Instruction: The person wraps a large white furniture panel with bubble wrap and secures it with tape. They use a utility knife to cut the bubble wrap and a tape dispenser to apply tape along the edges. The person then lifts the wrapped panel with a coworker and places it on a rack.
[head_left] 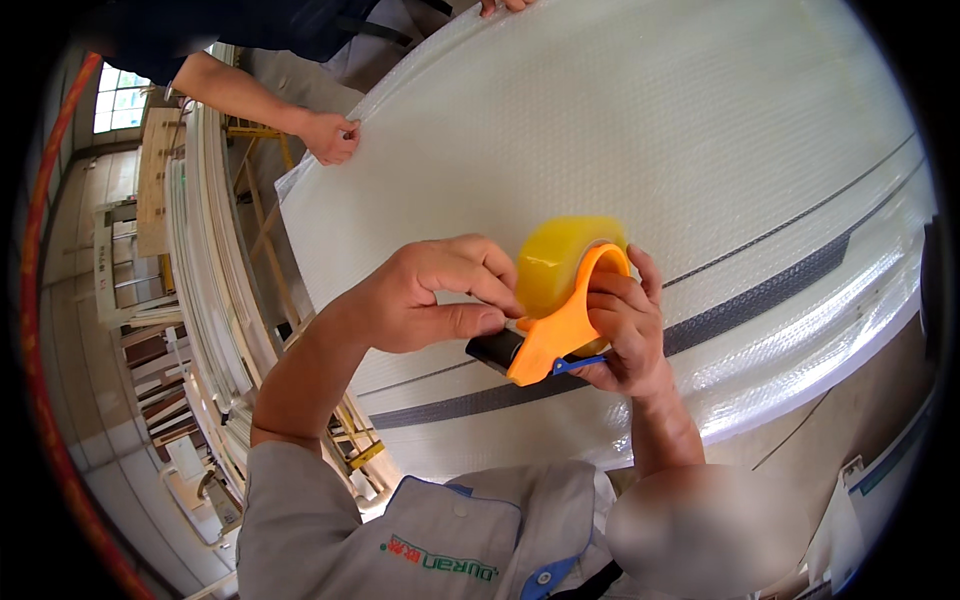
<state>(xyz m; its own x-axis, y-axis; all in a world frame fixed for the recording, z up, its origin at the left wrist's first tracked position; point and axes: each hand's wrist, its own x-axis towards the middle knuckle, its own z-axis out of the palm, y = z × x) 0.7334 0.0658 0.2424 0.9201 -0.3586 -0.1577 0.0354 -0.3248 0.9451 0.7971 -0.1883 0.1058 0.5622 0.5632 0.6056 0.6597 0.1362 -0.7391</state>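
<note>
Tape dispenser (560, 310) gripped between both hands' fingers (610, 300).

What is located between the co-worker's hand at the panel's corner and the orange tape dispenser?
In the head view, only bubble-wrapped panel separates the co-worker's hand from the tape dispenser.

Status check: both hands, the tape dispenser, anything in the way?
Right hand grips orange tape dispenser. Left hand pinches at its roller end. Bubble-wrapped panel beneath. Co-worker's hand on far edge.
</note>
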